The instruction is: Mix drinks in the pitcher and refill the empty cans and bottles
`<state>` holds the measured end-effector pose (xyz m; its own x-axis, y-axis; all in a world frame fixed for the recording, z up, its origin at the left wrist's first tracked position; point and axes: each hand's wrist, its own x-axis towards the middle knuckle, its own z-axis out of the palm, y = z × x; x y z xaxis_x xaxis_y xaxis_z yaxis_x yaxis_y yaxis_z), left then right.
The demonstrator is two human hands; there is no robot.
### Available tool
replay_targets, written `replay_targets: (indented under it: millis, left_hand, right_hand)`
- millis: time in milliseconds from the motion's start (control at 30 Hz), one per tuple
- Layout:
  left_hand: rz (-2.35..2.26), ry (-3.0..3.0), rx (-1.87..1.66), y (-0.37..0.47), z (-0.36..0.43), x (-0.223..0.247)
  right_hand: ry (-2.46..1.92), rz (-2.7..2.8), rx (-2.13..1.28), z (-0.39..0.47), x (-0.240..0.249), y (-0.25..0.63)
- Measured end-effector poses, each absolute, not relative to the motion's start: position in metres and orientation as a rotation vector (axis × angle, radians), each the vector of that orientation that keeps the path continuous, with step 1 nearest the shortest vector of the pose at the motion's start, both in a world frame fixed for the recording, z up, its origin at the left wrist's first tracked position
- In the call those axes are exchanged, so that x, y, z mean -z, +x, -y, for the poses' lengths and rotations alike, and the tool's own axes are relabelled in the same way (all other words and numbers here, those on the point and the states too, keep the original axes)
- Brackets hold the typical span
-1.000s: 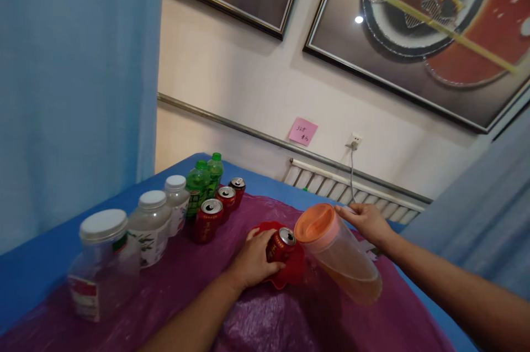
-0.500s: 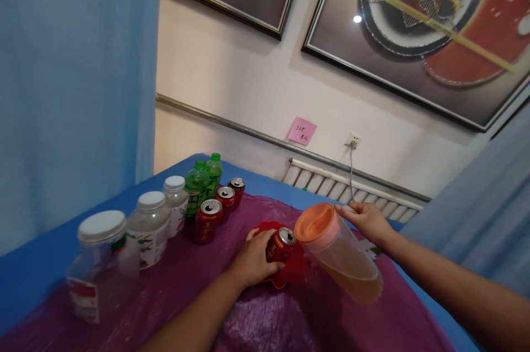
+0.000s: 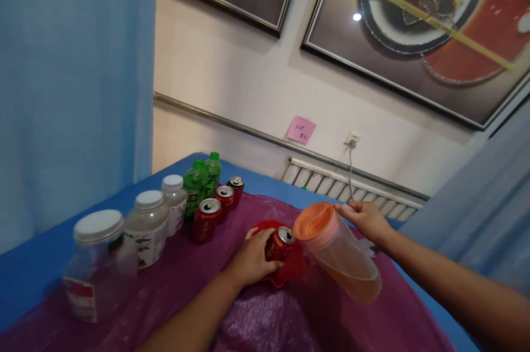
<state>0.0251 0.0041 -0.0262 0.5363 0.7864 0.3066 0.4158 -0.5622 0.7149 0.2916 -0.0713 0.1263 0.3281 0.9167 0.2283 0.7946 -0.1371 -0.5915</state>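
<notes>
My left hand [image 3: 257, 257] is closed around an opened red drink can [image 3: 280, 245], which leans a little to the right over a red scalloped dish [image 3: 292, 267]. My right hand [image 3: 367, 221] grips the handle of a clear pitcher [image 3: 348, 263] with an orange lid [image 3: 315, 221]. The pitcher is tilted to the left, its lid close beside the can's top, and brownish liquid lies along its lower side. Whether any liquid is flowing into the can, I cannot tell. My fingers hide much of the pitcher's handle.
Left of the dish stand more red cans [image 3: 207, 220], green bottles [image 3: 195, 187] and white-capped jars [image 3: 99, 263]. A purple plastic sheet [image 3: 265, 319] covers much of the blue table [image 3: 25, 285]. Behind are a radiator [image 3: 323, 180], a metal pipe [image 3: 223, 126] and a plugged-in socket [image 3: 353, 139].
The view has shifted very slightly. Both hands, the can and the tilted pitcher keep nearly the same positions relative to each other.
</notes>
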Motion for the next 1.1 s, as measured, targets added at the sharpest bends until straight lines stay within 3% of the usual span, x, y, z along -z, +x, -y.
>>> replay_targets:
  millis: [1100]
  left_hand:
    - [-0.946,2.214,-0.838,0.0253,-0.0057,0.028]
  right_hand:
    - [-1.978,1.479,-0.274,0.0716,-0.1306,0.2889]
